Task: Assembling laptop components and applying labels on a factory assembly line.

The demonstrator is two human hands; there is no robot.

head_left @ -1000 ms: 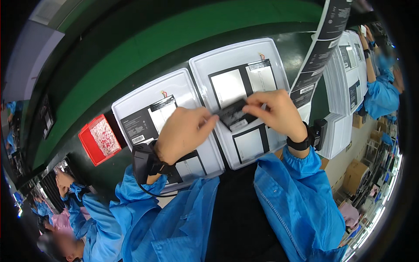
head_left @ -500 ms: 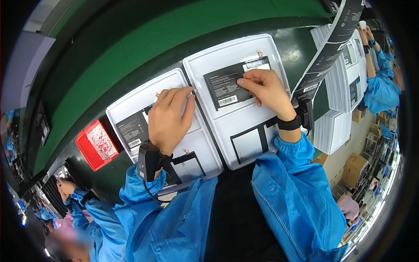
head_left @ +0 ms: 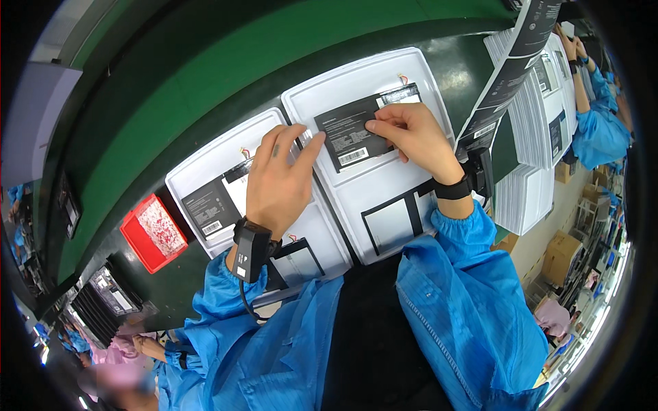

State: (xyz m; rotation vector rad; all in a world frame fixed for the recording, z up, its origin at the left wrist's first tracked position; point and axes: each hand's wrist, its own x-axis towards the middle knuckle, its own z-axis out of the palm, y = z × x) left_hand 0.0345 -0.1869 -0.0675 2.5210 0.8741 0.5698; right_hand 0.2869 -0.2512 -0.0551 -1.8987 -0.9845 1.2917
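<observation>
In the right white tray (head_left: 293,103) lies a flat battery pack (head_left: 404,92), its left part covered by a black printed label (head_left: 349,127). Over that label my right hand (head_left: 415,140) is closed in a pinch, thumb tip at its surface; whatever is between the fingers is hidden. My left hand (head_left: 281,181) is open, fingers apart, hovering across the left white tray (head_left: 179,175). Its thumb comes close to the label's left edge; contact cannot be made out. Partly beneath this hand, a second labelled battery pack (head_left: 209,209) sits in the left tray.
Left of the trays stands a red bin (head_left: 154,233) with scraps inside. A long strip of black labels (head_left: 507,75) hangs at the right, before stacked white trays (head_left: 524,198). More flat packs (head_left: 391,226) occupy the trays' near compartments. Other people work at both sides.
My left hand has moved right, toward the label, and its fingers have spread. The right hand keeps its pinch at nearly the same spot. A co-worker's hands at the lower left have shifted.
</observation>
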